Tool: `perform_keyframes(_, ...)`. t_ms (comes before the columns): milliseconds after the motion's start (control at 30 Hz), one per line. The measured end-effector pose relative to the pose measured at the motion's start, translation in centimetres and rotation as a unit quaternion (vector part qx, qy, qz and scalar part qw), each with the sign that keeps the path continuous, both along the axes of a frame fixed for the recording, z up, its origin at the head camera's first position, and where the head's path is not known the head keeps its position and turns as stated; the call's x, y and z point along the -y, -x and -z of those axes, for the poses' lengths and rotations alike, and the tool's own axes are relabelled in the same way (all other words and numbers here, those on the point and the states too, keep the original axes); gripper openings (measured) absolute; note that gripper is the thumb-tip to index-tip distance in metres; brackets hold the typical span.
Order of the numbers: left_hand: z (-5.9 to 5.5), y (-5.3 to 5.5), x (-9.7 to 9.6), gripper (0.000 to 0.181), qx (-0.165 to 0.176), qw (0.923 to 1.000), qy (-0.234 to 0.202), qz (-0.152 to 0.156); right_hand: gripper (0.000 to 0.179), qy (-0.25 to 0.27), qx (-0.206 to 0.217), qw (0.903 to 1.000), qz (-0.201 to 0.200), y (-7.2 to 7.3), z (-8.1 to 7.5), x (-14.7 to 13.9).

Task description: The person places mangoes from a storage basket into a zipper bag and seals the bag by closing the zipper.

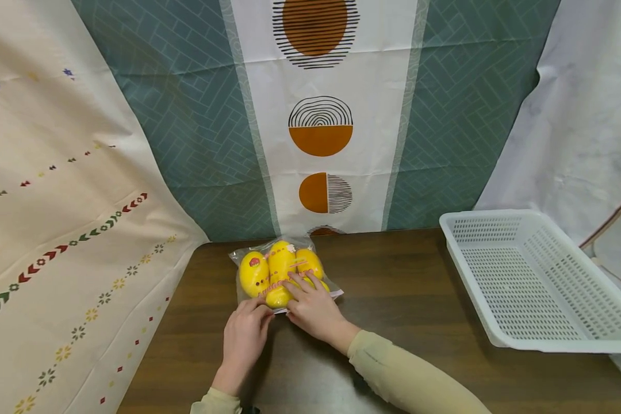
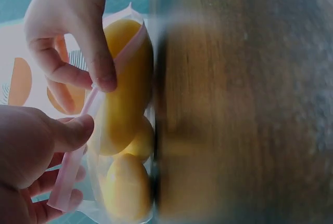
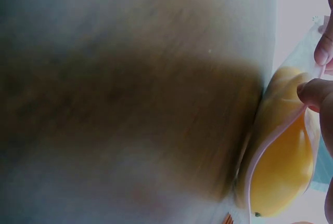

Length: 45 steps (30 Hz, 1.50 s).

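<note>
A clear zip bag (image 1: 335, 292) with pink printing and a pink edge lies on the table near its back edge. Inside are several smooth yellow fruits (image 1: 282, 261). My left hand (image 1: 245, 330) pinches the pink strip at the bag's near left, thumb on top, as the left wrist view shows. Just to its right, my right hand (image 1: 315, 310) pinches the same edge between thumb and fingers, other fingers over the bag. In the right wrist view, the pink edge (image 3: 263, 148) gapes around one yellow fruit (image 3: 281, 174) beside my right thumb.
A white perforated plastic basket (image 1: 489, 328) stands at the right side of the dark wooden table (image 1: 393, 287). Patterned cloths hang behind the table and along its left side. A thin brown stick (image 1: 613, 215) shows beyond the basket at far right.
</note>
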<state>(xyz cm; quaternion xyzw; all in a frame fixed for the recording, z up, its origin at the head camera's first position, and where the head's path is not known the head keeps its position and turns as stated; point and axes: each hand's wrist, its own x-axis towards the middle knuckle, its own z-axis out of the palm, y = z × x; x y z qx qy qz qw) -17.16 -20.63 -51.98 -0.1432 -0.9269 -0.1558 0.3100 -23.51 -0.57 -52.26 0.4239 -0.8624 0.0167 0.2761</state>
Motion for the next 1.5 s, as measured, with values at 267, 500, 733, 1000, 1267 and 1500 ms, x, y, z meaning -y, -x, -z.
perform_keyframes(267, 0.4, 0.1, 0.1, 0.026, -0.005, 0.9997, 0.002, -0.022, 0.02, -0.02, 0.006, 0.9998, -0.004, -0.3, -0.2, 0.5)
perform_keyframes(500, 0.4, 0.2, 0.3, 0.026, 0.006, 0.999, -0.004, -0.044, 0.013, -0.019, 0.007, 0.9998, -0.002, -0.3, -0.4, 0.1)
perform_keyframes(733, 0.2, 0.4, 0.4, 0.023, 0.027, 0.9978, -0.004, -0.061, 0.015, -0.012, -0.015, 0.9998, 0.002, 0.1, -0.3, -1.0)
perform_keyframes(1000, 0.0, 0.3, 0.8, 0.021, 0.025, 0.9974, -0.008, -0.068, 0.012, -0.006, -0.02, 0.9998, 0.0, 0.4, 0.0, -2.4)
perform_keyframes(1267, 0.0, 0.3, 2.0, 0.021, 0.007, 0.9968, -0.014, -0.079, 0.011, 0.016, -0.021, 0.9996, 0.009, 1.1, 0.3, -5.4)
perform_keyframes(1500, 0.0, 0.3, 2.5, 0.022, 0.004, 0.9971, -0.012, -0.075, 0.011, 0.013, -0.002, 0.9995, 0.03, 1.4, 0.6, -8.0)
